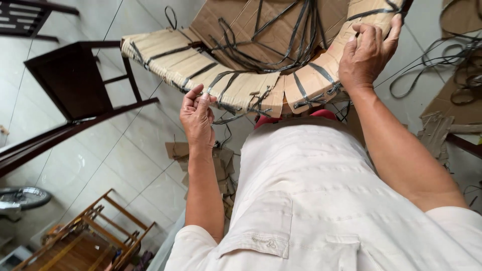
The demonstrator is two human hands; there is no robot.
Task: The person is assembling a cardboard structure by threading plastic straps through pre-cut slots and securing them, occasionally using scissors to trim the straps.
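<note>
Curved cardboard-wrapped band bound with dark plastic straps (241,83), arching before the person's chest: looks light, stiff, awkwardly long; best held at strapped edges | right hand (366,55) clamps its right arc | left hand (197,118) pinches its lower edge

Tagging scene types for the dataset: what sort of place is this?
Probably a home or small workshop where furniture is being unpacked. The left hand and right hand hold a curved piece wrapped in cardboard with dark strapping; a dark wooden chair stands on the pale tiled floor.
</note>
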